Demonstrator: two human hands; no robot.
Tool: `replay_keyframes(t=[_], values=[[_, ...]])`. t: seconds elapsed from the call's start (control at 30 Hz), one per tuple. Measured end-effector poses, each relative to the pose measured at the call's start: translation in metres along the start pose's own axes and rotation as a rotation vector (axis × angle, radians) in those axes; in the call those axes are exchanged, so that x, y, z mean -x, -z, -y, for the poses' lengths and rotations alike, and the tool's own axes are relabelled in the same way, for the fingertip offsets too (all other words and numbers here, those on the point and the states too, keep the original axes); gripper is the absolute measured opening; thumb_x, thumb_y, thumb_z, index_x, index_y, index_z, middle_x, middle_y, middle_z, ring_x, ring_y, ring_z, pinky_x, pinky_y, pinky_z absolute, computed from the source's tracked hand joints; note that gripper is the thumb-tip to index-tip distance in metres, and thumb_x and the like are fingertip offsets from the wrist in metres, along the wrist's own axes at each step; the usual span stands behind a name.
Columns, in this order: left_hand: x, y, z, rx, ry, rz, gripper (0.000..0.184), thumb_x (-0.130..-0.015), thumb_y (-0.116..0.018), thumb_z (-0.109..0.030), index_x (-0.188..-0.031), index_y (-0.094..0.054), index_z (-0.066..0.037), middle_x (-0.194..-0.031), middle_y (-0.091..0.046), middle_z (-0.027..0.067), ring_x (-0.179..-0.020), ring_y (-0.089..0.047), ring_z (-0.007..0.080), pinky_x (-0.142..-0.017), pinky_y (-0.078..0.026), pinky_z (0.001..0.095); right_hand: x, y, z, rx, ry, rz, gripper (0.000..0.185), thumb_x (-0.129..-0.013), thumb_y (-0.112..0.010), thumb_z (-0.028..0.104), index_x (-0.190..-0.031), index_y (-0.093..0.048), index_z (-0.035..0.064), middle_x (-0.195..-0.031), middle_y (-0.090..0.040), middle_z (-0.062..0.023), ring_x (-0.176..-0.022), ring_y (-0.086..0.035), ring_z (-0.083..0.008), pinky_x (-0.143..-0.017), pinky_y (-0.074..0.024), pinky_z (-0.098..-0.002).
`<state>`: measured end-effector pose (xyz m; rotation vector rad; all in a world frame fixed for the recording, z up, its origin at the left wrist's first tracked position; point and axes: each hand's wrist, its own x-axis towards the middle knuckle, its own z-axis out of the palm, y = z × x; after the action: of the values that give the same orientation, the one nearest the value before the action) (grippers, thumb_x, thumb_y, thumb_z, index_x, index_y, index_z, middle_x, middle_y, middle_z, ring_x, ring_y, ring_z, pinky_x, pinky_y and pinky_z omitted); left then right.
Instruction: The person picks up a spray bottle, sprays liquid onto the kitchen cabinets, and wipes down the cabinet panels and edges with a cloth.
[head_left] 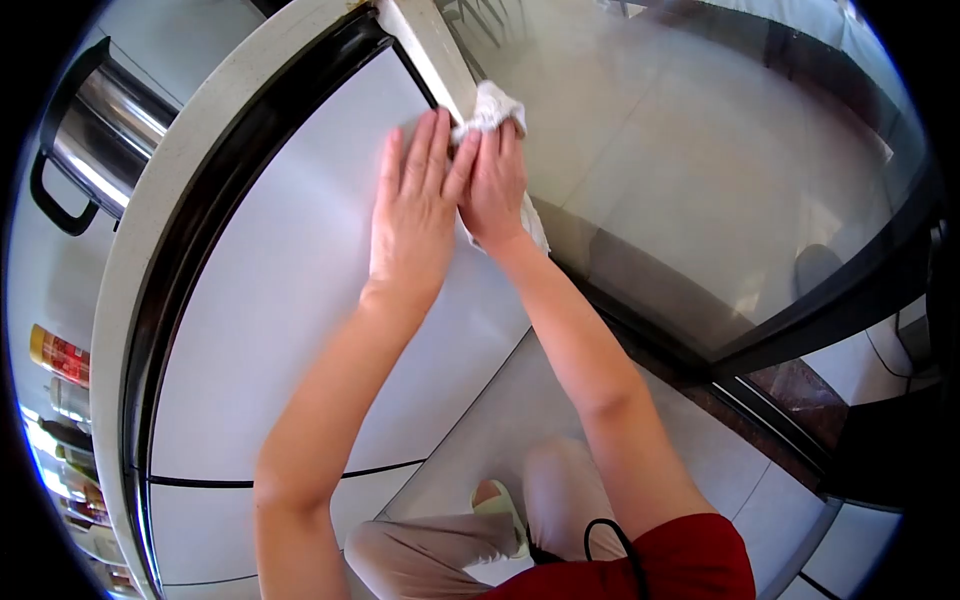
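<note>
My left hand (412, 205) lies flat against a white cabinet panel (290, 270), its fingers stretched out and pointing up toward the panel's end. Right beside it, my right hand (492, 190) presses a white cloth (496, 106) against the panel's edge, by the pale end strip. Part of the cloth sticks out above the fingertips, and another part hangs below the palm. The fingers of both hands are close together. Black trim (215, 220) runs along the panel's curved-looking top edge.
A pale countertop edge (140, 235) borders the cabinet, with a steel pot (110, 130), a red-labelled jar (62, 355) and several bottles on it. To the right stands a glass door (690, 190) with a dark frame (830, 325). My slippered foot (500, 505) is on the floor.
</note>
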<state>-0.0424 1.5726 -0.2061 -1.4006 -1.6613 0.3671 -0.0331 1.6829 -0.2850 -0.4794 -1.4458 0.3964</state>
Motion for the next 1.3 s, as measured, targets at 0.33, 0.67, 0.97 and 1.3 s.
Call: replay_keyframes(t=[0.33,0.67,0.97,1.3], values=[[0.069,-0.060,-0.093,-0.126,-0.324,0.425,0.068,-0.087,-0.046,-0.021,-0.148,-0.017,-0.013,-0.154,-0.016,0.0041,-0.143,-0.009,0.0203,-0.116,0.001,0.0466,0.153,0.019,-0.077,0.180,-0.137,0.147,0.051,-0.087,-0.049,0.020,-0.130,-0.035,-0.0040,-0.126,-0.040,-0.0274,-0.113,-0.039,-0.0452,-0.095,-0.0327,-0.0513],[0.122,-0.146,-0.193,0.116,-0.454,0.489,0.062,-0.088,-0.040,-0.021,-0.145,-0.023,-0.003,-0.152,-0.021,0.0075,-0.142,-0.012,0.0219,-0.116,0.000,0.0462,0.299,0.032,-0.140,0.182,-0.584,0.273,0.054,-0.088,-0.049,0.019,-0.131,-0.030,-0.0073,-0.135,-0.031,-0.0332,-0.123,-0.029,-0.0485,-0.105,-0.0227,-0.0496],[0.158,-0.169,-0.216,-0.102,-0.671,0.553,0.060,-0.091,-0.036,-0.028,-0.145,-0.024,-0.003,-0.152,-0.022,0.0060,-0.142,-0.013,0.0216,-0.116,-0.001,0.0437,0.368,0.036,-0.232,-0.138,-1.182,0.443,0.056,-0.083,-0.048,0.016,-0.132,-0.034,-0.0058,-0.137,-0.033,-0.0306,-0.128,-0.028,-0.0424,-0.109,-0.0212,-0.0418],[0.184,-0.137,-0.164,0.140,-0.596,0.468,0.059,-0.089,-0.042,-0.026,-0.142,-0.032,-0.002,-0.152,-0.023,0.0084,-0.142,-0.015,0.0246,-0.115,-0.008,0.0458,0.311,0.037,-0.107,-0.578,-1.648,0.211,0.039,-0.091,-0.042,0.025,-0.124,-0.044,0.0054,-0.116,-0.049,-0.0067,-0.103,-0.046,-0.0180,-0.090,-0.0383,-0.0314]])
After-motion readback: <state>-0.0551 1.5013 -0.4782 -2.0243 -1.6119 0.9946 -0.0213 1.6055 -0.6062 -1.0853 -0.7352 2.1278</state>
